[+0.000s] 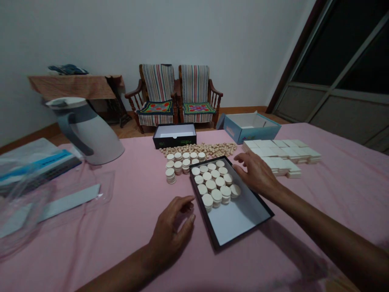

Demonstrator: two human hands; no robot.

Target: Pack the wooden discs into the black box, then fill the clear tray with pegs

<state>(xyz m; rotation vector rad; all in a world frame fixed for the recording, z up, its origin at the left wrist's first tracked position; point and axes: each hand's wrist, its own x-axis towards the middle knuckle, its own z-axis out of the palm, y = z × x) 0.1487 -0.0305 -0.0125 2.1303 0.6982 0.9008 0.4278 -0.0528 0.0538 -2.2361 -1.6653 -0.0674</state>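
A shallow black-edged box lid (240, 223) lies at a slant on the pink cloth, with stacks of white round discs (210, 185) filling its far part. My left hand (174, 227) rests just left of the lid, fingers curved and apart, holding nothing. Over the lid's right edge hovers my right hand (254, 170), its fingers spread and nothing visible in them; whether it touches the edge I cannot tell. More stacked discs (178, 166) stand on the cloth beyond the lid's left corner. Behind them spreads a heap of small beige bead-like pieces (212, 150).
Stacks of white square tiles (279, 154) sit at the right. Behind are a black box (174, 142) and a blue box (253, 132). A white jug (91, 134), a blue-white package (39, 172) and clear plastic packaging (105, 190) occupy the left. Two chairs (158, 85) stand beyond.
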